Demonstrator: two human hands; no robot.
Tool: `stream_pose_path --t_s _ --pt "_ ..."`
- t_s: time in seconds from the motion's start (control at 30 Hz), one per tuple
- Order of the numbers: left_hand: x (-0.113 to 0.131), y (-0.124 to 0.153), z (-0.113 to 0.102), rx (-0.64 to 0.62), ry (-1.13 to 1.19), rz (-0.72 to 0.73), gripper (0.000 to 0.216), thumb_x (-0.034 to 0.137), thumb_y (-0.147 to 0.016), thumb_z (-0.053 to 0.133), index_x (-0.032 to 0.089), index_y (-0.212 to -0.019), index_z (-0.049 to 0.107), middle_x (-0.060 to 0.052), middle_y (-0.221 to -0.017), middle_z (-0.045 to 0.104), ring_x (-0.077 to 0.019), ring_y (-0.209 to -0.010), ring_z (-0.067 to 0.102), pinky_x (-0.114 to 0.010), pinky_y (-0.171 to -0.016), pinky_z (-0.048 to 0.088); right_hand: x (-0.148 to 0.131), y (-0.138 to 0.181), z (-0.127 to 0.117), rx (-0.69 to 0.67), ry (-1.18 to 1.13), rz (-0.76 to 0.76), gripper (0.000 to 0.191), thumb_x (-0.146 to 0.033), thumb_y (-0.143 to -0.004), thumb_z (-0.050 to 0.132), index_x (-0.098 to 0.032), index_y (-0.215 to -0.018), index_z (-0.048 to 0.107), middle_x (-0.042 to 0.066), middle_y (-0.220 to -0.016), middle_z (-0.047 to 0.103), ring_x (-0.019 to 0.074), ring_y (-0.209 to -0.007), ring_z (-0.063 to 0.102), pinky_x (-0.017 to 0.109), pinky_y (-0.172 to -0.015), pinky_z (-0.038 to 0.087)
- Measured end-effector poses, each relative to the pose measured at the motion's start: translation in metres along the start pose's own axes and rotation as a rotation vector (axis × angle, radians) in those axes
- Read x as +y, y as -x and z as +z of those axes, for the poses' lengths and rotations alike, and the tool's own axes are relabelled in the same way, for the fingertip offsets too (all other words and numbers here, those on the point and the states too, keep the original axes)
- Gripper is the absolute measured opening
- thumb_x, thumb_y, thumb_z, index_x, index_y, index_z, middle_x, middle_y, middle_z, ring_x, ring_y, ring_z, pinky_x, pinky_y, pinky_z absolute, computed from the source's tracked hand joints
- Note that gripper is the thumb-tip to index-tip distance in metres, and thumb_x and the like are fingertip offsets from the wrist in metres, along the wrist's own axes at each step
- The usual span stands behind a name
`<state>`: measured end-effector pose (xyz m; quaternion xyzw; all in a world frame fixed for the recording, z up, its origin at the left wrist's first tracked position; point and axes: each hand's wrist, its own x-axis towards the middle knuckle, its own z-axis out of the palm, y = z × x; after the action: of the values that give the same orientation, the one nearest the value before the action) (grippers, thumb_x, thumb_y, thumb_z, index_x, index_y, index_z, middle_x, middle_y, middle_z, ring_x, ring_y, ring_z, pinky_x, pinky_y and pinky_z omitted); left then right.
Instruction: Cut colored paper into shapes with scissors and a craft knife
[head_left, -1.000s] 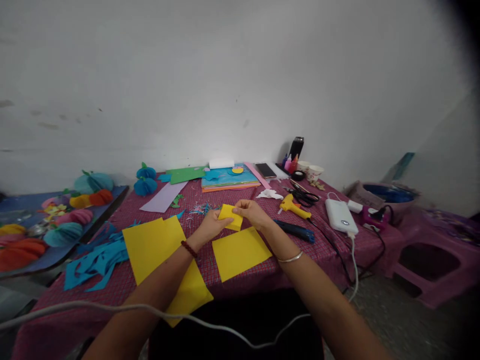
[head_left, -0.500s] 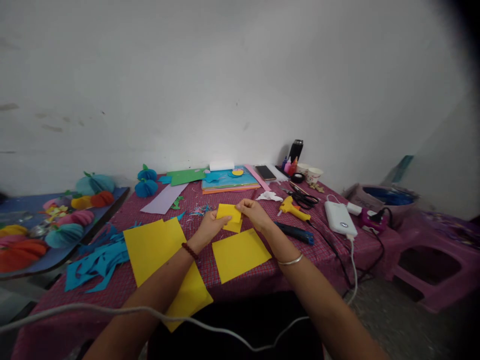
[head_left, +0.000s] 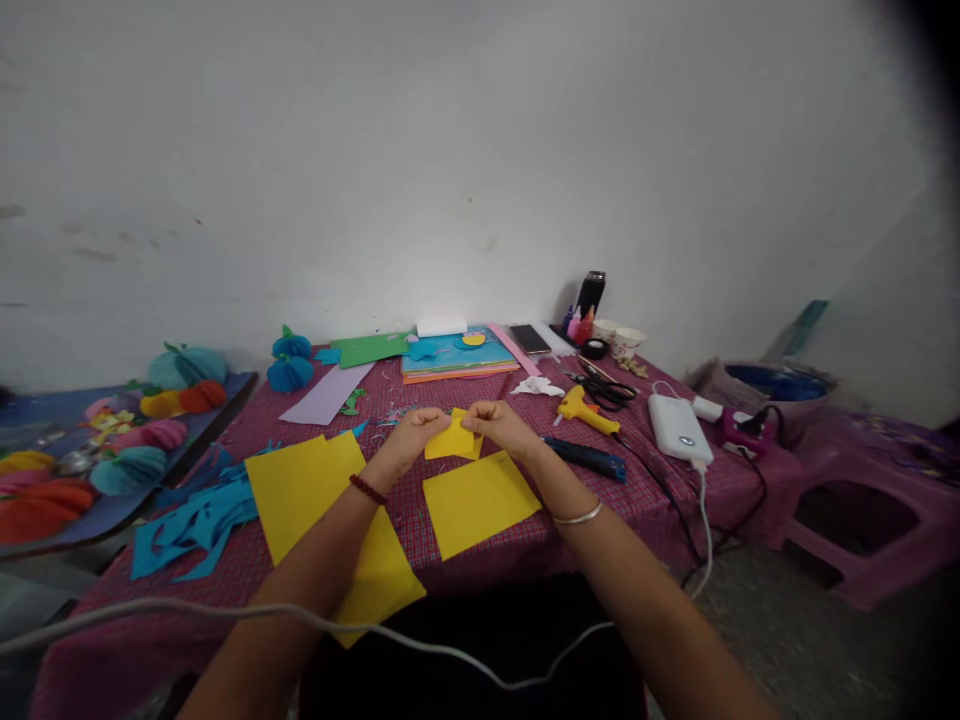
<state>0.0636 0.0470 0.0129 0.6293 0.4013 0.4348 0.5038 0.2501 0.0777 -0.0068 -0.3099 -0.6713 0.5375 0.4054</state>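
Between my two hands is a small piece of yellow paper [head_left: 454,437], held up over the table. My left hand [head_left: 412,437] pinches its left side, with a dark red bead bracelet on the wrist. On the other side, my right hand [head_left: 504,425] grips the upper right edge between thumb and fingers; a silver bangle circles that wrist. Just below lies a larger yellow sheet [head_left: 480,505] flat on the checked cloth. More yellow sheets [head_left: 300,490] overlap at the left, partly hidden under my left forearm.
A yellow glue gun [head_left: 589,410], a blue-black stapler-like tool [head_left: 589,458], scissors [head_left: 611,390] and a white power bank [head_left: 679,428] lie to the right. Blue paper scraps [head_left: 199,525] and paper pumpkins [head_left: 187,367] are at the left. A white cable [head_left: 420,648] crosses in front.
My left hand has turned and moved slightly left and up on the small yellow paper, whose top edge now looks bent between both hands. The view has shifted a little.
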Motion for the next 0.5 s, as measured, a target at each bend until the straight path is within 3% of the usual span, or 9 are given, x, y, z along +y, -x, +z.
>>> stream_pose_path --t_s 0.1,0.2,0.37,0.5 --pt "0.005 0.0 -0.008 -0.083 -0.042 -0.014 0.034 0.049 -0.07 0.064 0.015 -0.064 0.062 0.001 -0.059 0.055 -0.0105 -0.053 0.045 -0.022 -0.052 0.036 0.001 -0.001 -0.004 0.012 0.004 -0.014 0.036 -0.049 -0.07 0.069 -0.016 -0.064 0.056 -0.003 -0.058 0.055 0.009 -0.052 0.049 0.021 -0.053 0.038" --pt "0.009 0.0 -0.016 -0.069 -0.111 -0.007 0.032 0.045 -0.067 0.069 0.016 -0.056 0.06 0.003 -0.05 0.048 -0.009 -0.047 0.039 -0.021 -0.046 0.029 0.002 -0.002 -0.005 0.014 0.023 -0.023 0.038 -0.051 -0.071 0.067 -0.016 -0.063 0.056 -0.003 -0.057 0.053 0.009 -0.052 0.047 0.021 -0.053 0.037" --pt "0.008 -0.002 -0.016 0.131 -0.168 0.063 0.039 0.038 -0.06 0.075 0.017 -0.043 0.047 0.006 -0.045 0.036 -0.0071 -0.046 0.03 -0.021 -0.045 0.021 0.004 -0.004 -0.003 0.079 0.091 -0.047 0.037 -0.052 -0.072 0.064 -0.016 -0.066 0.059 -0.002 -0.058 0.055 0.0103 -0.055 0.048 0.023 -0.055 0.038" --pt "0.001 -0.006 -0.019 0.305 -0.135 0.076 0.04 0.04 -0.061 0.073 0.018 -0.046 0.043 0.006 -0.046 0.036 -0.0066 -0.046 0.032 -0.021 -0.046 0.023 0.008 -0.008 -0.008 0.226 0.217 -0.063 0.035 -0.051 -0.079 0.053 -0.017 -0.072 0.058 0.0 -0.065 0.058 0.0119 -0.06 0.051 0.025 -0.06 0.041"
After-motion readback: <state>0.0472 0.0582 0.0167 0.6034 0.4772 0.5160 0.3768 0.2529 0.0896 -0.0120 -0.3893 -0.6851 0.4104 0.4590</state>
